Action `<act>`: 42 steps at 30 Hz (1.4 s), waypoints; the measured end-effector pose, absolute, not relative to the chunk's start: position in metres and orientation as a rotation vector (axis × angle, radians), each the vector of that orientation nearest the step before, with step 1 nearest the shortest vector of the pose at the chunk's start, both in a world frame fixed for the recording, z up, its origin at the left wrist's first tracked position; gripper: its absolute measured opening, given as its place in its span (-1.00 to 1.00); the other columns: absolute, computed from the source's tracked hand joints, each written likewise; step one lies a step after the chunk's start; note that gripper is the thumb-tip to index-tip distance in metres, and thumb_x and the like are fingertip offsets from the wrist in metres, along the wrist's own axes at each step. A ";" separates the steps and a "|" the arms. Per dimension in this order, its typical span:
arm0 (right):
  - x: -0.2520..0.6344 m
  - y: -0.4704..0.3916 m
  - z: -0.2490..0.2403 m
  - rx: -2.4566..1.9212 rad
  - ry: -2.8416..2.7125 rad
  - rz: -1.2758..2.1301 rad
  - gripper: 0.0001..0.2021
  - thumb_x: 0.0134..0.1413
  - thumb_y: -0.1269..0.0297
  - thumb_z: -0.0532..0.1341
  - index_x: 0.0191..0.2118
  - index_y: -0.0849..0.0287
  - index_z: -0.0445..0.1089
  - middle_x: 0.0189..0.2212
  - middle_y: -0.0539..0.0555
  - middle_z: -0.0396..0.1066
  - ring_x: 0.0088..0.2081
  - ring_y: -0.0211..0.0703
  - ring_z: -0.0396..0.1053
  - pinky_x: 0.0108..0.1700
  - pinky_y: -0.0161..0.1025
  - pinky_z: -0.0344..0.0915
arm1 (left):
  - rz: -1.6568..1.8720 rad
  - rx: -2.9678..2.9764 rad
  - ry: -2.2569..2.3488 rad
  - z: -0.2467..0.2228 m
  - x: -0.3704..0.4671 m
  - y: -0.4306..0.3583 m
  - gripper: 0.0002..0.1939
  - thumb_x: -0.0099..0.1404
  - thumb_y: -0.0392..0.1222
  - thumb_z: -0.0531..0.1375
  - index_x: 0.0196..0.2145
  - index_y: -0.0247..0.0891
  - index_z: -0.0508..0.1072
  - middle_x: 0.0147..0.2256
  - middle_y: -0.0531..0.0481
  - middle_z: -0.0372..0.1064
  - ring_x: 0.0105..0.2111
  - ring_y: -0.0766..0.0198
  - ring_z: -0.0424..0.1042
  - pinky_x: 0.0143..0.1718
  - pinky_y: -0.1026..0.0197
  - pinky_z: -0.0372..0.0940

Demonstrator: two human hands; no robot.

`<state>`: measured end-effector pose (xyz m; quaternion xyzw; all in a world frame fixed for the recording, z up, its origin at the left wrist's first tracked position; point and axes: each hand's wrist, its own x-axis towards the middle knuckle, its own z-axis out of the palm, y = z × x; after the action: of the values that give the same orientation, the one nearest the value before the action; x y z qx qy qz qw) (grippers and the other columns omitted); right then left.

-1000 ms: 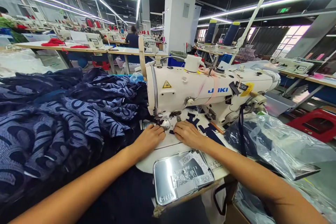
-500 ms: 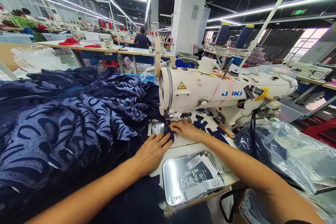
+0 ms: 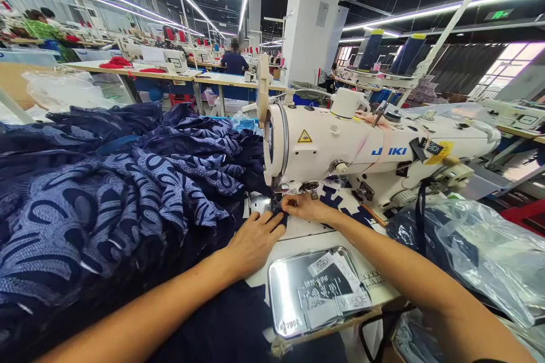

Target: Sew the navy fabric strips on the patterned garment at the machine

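A white sewing machine (image 3: 361, 139) stands in front of me, its needle area low at the left end. Under it lies a piece of navy fabric (image 3: 280, 219), with a small dark patch showing near the presser foot. My left hand (image 3: 254, 243) rests on this fabric, palm down, fingers stretched towards the needle. On the other side my right hand (image 3: 307, 207) pinches the fabric edge between thumb and forefinger, close beside the foot. The needle tip is hard to make out. A metal tray (image 3: 279, 281) with several printed labels (image 3: 354, 299) sits nearer to me.
Heaped navy patterned fabric (image 3: 123, 204) covers the left side. Dark cut pieces (image 3: 332, 197) lie under the machine arm. Clear plastic bags (image 3: 489, 249) are at the right. Thread cones (image 3: 371, 50) stand behind; a person (image 3: 234, 61) sits farther back.
The view has shifted slightly, so the machine appears farther right. My right thumb and forefinger now form a rounder pinch by the foot; my left hand stays on the fabric.
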<state>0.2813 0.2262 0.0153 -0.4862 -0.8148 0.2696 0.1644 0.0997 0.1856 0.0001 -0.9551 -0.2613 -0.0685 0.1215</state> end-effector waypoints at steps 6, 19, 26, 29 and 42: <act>0.283 0.207 -0.004 -1.032 -2.604 -0.062 -0.85 0.06 0.52 0.06 -0.29 0.28 0.35 -0.31 0.13 0.36 -0.30 -0.18 0.28 -0.24 -0.24 0.23 | -0.266 -2.879 -0.807 0.004 0.093 0.187 -0.67 0.11 -0.45 0.03 -0.14 -0.40 0.33 -0.03 -0.19 0.28 -0.09 0.09 0.27 -0.13 0.08 0.25; 0.296 0.212 0.001 -1.078 -2.775 -0.395 -0.70 0.11 0.53 0.04 -0.03 0.30 0.29 -0.07 0.19 0.32 -0.08 -0.09 0.28 -0.13 -0.17 0.29 | -0.562 -2.879 -0.935 -0.003 0.105 0.194 -0.78 0.20 -0.40 0.02 -0.28 -0.34 0.45 -0.15 -0.14 0.40 -0.15 0.17 0.39 -0.12 0.13 0.33; 0.299 0.215 0.004 -1.050 -2.794 -0.377 -0.65 0.10 0.59 -0.02 0.00 0.29 0.28 -0.02 0.18 0.30 -0.04 -0.12 0.28 -0.07 -0.18 0.27 | -0.602 -2.825 -0.938 -0.002 0.110 0.193 -0.79 0.18 -0.44 0.03 -0.32 -0.35 0.44 -0.23 -0.14 0.42 -0.21 0.15 0.41 -0.18 0.12 0.36; 0.300 0.216 0.004 -1.057 -2.795 -0.357 -0.63 0.10 0.60 -0.03 0.01 0.30 0.27 -0.01 0.18 0.28 -0.03 -0.11 0.28 -0.08 -0.16 0.28 | -0.576 -2.810 -0.933 -0.003 0.111 0.192 -0.81 0.16 -0.44 0.05 -0.32 -0.36 0.44 -0.23 -0.16 0.42 -0.21 0.14 0.40 -0.18 0.12 0.35; 0.301 0.222 -0.003 -1.127 -2.788 -0.340 -0.60 0.07 0.60 -0.01 0.04 0.26 0.24 0.00 0.21 0.27 -0.03 -0.06 0.28 -0.05 -0.09 0.27 | -0.462 -2.778 -0.977 -0.004 0.114 0.200 -0.81 0.17 -0.43 0.06 -0.29 -0.35 0.43 -0.21 -0.16 0.41 -0.23 0.15 0.40 -0.20 0.13 0.34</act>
<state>0.3007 0.2215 -0.0035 -0.3717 -0.9197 -0.1121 0.0578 0.1143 0.1998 -0.0038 -0.9289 -0.3267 -0.1546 0.0805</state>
